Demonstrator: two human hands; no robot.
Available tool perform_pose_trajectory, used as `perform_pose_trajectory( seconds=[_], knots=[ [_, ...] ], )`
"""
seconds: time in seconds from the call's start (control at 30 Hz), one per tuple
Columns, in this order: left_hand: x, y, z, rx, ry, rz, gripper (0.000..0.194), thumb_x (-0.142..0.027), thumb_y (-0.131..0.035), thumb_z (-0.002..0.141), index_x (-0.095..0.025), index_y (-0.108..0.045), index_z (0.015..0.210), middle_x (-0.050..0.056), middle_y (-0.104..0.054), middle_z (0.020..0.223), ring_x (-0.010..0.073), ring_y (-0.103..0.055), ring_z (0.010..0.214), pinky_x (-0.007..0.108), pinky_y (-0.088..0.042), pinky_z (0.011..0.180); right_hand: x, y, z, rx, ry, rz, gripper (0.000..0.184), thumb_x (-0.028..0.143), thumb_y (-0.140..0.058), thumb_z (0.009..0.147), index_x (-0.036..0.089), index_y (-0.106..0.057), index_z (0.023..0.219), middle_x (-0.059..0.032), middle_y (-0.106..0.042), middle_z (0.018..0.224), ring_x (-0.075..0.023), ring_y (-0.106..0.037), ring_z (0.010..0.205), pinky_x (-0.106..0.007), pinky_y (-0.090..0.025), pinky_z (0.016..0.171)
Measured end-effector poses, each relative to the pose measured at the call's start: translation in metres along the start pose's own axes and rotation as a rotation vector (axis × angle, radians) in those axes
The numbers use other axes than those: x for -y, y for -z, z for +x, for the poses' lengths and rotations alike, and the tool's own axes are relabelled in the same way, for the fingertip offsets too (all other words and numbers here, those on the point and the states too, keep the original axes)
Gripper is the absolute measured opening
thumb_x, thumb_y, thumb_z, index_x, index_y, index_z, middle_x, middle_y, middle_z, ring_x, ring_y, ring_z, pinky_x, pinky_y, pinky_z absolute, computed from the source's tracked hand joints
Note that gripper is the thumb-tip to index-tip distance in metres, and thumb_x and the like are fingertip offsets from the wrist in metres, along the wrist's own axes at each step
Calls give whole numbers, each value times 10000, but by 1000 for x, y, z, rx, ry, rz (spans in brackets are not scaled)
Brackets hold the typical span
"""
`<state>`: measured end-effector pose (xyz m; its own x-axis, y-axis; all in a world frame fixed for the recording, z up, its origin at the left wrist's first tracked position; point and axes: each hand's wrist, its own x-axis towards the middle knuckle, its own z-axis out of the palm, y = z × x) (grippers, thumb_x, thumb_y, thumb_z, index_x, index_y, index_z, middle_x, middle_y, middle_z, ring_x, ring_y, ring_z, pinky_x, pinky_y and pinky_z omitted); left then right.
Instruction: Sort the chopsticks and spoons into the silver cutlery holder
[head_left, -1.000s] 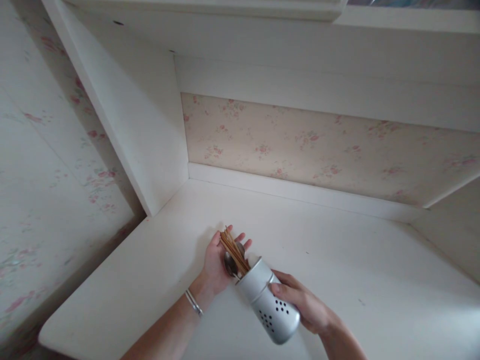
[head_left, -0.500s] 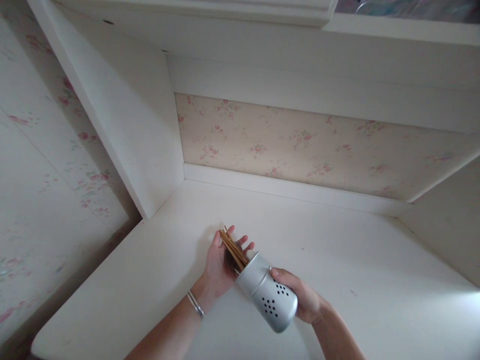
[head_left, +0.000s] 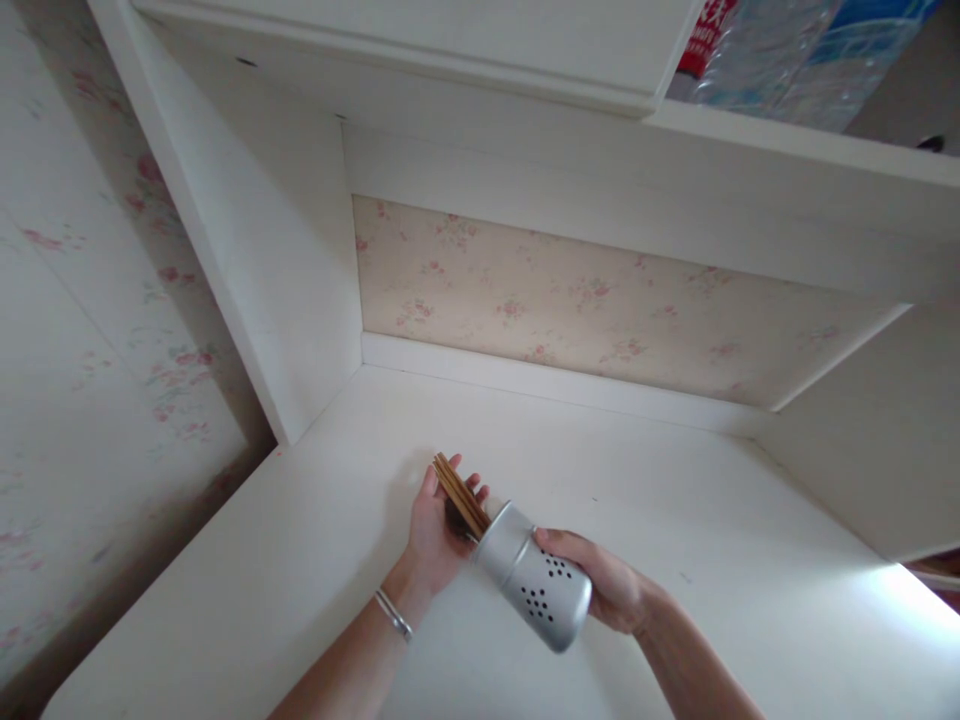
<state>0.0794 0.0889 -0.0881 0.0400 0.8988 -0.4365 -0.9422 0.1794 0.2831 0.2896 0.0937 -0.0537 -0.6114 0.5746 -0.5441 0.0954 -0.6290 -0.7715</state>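
Observation:
A silver metal holder (head_left: pixel 534 590) with small holes in its side is tipped over, its mouth pointing up-left. My right hand (head_left: pixel 607 592) is wrapped round its body from behind. Wooden chopsticks (head_left: pixel 458 494) stick out of the mouth, with a dark spoon bowl just under them. My left hand (head_left: pixel 433 535) is cupped palm-up under the chopstick ends, fingers apart, and the chopsticks lie across its fingers. A thin bracelet (head_left: pixel 393 613) sits on my left wrist. Both hands hover over the white counter (head_left: pixel 675 520).
The counter sits in a white alcove with floral wallpaper (head_left: pixel 570 300) at the back, a white side panel (head_left: pixel 277 260) on the left and another on the right. Overhead, a shelf carries plastic water bottles (head_left: pixel 780 50). The counter's left edge drops off beside a wallpapered wall.
The holder has tipped further toward my left hand and the chopsticks have slid out slightly. My view has tilted up, so the shelf with bottles now shows.

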Motion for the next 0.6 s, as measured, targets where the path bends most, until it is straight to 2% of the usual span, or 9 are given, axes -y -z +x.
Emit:
perform_pose_trajectory(
  seconds=[0.2,0.3,0.4,0.6],
  knots=[
    [-5,-3,-3,-13,-9,-9,355,-533,-547,876,-328,-588,1163,25,-635,889,175,-669,715,292,-526,600,17,-3,-12,15,-20,-125,493,540,-696,784,82,-670,964,-67,-672,778,-121,-597,604,-211,-424,548],
    [-9,-3,-3,-51,-68,-29,343,-506,-572,870,-291,-600,1135,29,-634,865,163,-659,683,287,-529,595,22,-5,-19,13,-20,-155,482,533,-687,795,84,-668,969,-64,-671,778,-124,-594,611,-210,-421,551],
    [-14,-1,0,-116,-125,-64,289,-473,-562,884,-263,-619,1075,31,-634,843,152,-650,651,277,-527,574,23,-7,-23,15,1,-145,488,536,-697,786,83,-667,965,-59,-664,766,-125,-590,613,-204,-414,541],
    [-14,1,5,-102,-144,-88,232,-422,-567,894,-212,-621,975,31,-631,796,142,-646,623,261,-534,559,21,-15,-23,85,27,-146,454,511,-696,805,83,-664,954,-57,-659,787,-116,-587,625,-197,-410,562]
  ],
)
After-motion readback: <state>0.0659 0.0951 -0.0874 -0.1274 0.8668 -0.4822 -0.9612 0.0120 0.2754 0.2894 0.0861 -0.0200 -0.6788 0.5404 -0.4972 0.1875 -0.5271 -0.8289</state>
